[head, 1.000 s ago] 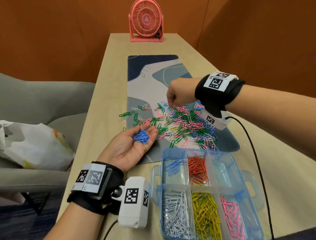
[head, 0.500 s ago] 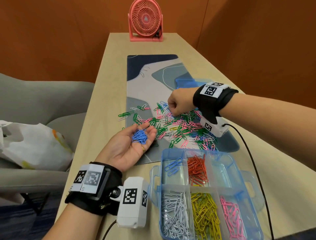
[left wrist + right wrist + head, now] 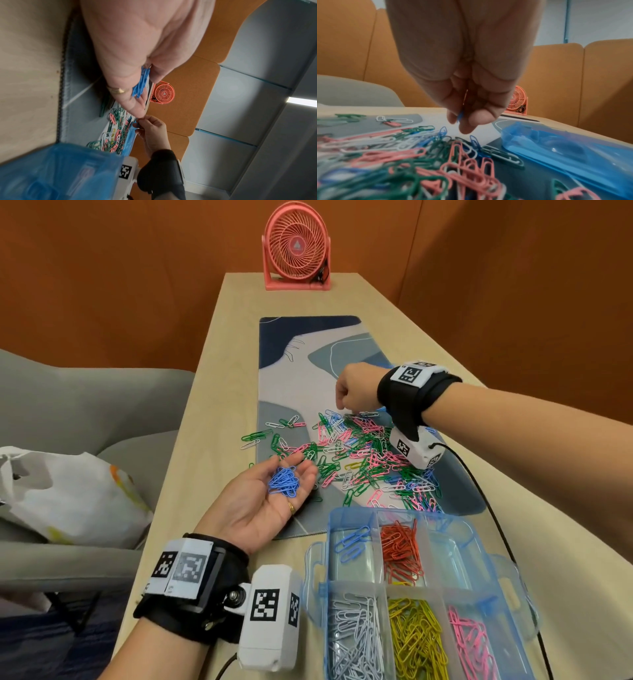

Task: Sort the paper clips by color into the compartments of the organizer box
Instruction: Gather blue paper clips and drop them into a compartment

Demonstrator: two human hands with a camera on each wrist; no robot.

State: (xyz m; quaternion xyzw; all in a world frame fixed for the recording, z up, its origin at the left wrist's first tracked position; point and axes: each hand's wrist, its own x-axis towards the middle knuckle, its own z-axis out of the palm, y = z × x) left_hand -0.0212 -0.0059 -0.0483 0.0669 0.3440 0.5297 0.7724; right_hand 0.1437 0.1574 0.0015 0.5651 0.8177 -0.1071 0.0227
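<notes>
While left hand (image 3: 270, 501) cups clips (image 3: 283, 481), no writing reads.

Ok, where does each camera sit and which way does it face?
Head: looks forward and down the wooden table; both hands show, left hand palm-up with blue paper clips.
Left wrist: looks along the palm toward the pink desk fan.
Right wrist: looks along the right hand, pinching a blue clip over the mixed clip pile.
All share fan and pile.

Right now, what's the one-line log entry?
left hand: palm up, cradling blue clips | right hand: pinching blue clip above pile
</notes>
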